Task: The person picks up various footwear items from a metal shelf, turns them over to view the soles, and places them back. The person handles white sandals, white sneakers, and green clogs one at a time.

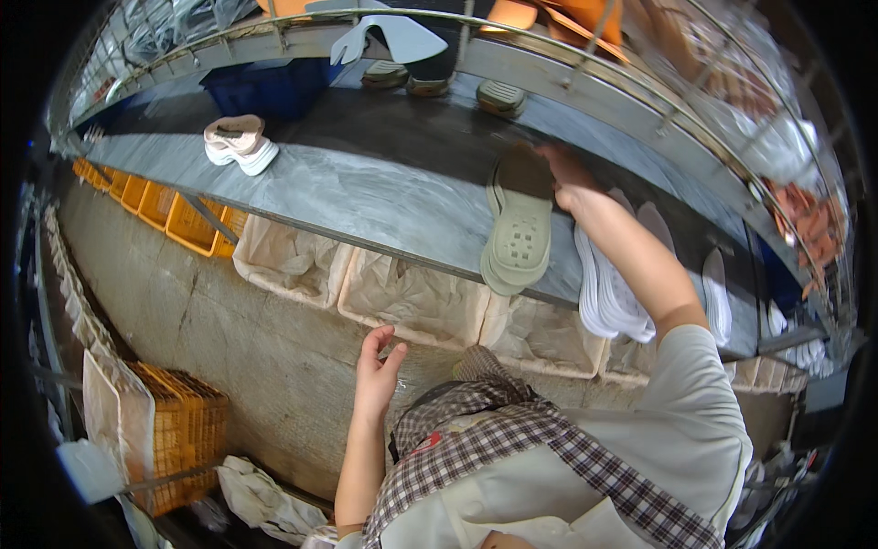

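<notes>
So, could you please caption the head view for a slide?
Right hand grips a grey-green shoe sole on the workbench.

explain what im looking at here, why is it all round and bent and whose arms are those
This is one picture from a wide fisheye camera worn on a person's head, looking down, so straight edges bend near the rim. The arms are the wearer's own. The right hand reaches out to a grey-green shoe sole lying tread up on a long grey workbench, touching its far end. The left hand hangs open and empty below the bench edge. Beside the sole lies a stack of white insoles, and farther left a pale pink and white shoe. Lined bins sit under the bench, orange crates on the floor.
</notes>
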`<state>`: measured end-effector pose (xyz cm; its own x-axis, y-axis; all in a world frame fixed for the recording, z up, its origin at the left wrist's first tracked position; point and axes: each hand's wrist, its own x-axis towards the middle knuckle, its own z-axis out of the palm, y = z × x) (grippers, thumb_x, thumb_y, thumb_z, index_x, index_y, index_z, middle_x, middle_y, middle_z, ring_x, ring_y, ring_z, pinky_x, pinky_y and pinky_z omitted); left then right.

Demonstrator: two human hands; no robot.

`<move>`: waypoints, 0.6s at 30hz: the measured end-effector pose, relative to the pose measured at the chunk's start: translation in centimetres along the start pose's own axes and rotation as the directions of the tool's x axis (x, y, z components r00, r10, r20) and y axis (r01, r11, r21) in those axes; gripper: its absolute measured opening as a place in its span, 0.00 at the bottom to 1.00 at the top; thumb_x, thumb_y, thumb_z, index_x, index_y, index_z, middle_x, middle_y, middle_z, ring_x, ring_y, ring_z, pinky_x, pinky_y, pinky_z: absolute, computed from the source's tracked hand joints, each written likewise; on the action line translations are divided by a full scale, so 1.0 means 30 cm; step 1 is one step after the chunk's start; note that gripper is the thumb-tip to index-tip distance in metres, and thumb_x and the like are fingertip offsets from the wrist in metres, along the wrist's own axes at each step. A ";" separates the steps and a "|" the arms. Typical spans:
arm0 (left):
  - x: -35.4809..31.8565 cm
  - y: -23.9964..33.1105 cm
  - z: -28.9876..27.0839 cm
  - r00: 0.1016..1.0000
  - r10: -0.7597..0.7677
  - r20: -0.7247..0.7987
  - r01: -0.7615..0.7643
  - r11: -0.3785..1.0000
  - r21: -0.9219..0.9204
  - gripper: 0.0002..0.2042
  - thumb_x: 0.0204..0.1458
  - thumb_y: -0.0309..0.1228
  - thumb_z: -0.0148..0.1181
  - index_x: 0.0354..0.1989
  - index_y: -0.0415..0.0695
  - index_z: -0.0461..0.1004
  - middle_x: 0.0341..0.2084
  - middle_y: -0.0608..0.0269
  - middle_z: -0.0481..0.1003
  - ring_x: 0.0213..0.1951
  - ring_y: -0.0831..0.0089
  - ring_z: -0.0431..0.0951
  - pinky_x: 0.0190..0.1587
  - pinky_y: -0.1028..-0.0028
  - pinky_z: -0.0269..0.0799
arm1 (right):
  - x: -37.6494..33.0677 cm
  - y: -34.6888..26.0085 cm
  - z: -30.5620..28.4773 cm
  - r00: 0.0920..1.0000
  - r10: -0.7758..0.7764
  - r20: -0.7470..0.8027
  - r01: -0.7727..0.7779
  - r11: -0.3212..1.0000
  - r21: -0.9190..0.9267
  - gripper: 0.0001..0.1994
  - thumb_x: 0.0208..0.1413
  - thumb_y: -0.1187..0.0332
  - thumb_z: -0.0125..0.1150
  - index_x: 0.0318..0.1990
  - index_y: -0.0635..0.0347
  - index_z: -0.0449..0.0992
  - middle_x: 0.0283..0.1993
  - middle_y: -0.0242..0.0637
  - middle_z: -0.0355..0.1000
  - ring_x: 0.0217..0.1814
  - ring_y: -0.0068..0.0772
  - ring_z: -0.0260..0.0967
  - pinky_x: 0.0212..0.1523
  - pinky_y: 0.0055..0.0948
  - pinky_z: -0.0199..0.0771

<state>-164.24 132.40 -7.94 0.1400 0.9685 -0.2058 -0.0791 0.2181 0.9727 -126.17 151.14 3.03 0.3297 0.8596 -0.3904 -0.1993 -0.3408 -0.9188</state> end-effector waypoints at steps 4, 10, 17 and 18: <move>0.021 -0.014 0.032 0.996 -0.008 -0.091 0.011 0.999 0.033 0.17 0.52 0.24 0.57 0.51 0.40 0.65 0.47 0.63 0.69 0.52 0.72 0.66 0.54 0.73 0.61 | 0.344 -0.123 0.042 0.998 0.033 0.050 -0.042 0.982 0.182 0.20 0.52 0.60 0.56 0.50 0.62 0.69 0.52 0.42 0.65 0.53 0.35 0.62 0.46 0.35 0.65; -0.055 -0.071 0.006 0.929 -0.105 -0.354 0.129 0.991 0.044 0.16 0.51 0.29 0.60 0.48 0.39 0.68 0.40 0.60 0.73 0.45 0.72 0.72 0.45 0.73 0.69 | 0.758 -0.158 0.139 0.997 0.058 0.053 -0.075 0.915 0.397 0.17 0.53 0.61 0.56 0.47 0.60 0.69 0.47 0.40 0.66 0.47 0.33 0.64 0.40 0.32 0.66; -0.127 -0.125 -0.046 0.910 -0.199 -0.364 0.232 0.972 0.047 0.18 0.52 0.32 0.59 0.49 0.39 0.66 0.40 0.58 0.74 0.43 0.70 0.73 0.46 0.71 0.70 | 0.913 -0.202 0.176 0.999 0.025 0.034 -0.041 0.812 0.582 0.13 0.54 0.63 0.56 0.43 0.59 0.70 0.40 0.38 0.68 0.41 0.31 0.66 0.34 0.29 0.68; -0.128 -0.123 -0.065 0.917 -0.177 -0.357 0.233 0.965 0.119 0.20 0.52 0.33 0.59 0.51 0.39 0.65 0.41 0.56 0.73 0.42 0.69 0.74 0.46 0.70 0.70 | 0.898 -0.214 0.170 0.999 0.015 0.036 -0.033 0.796 0.604 0.12 0.55 0.63 0.56 0.43 0.59 0.70 0.39 0.37 0.68 0.40 0.31 0.66 0.33 0.28 0.68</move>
<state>-166.42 128.12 -10.94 -0.2100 0.8923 -0.3995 0.0737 0.4219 0.9036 -120.70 178.44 -1.28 0.2935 0.8675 -0.4016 -0.7269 -0.0702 -0.6831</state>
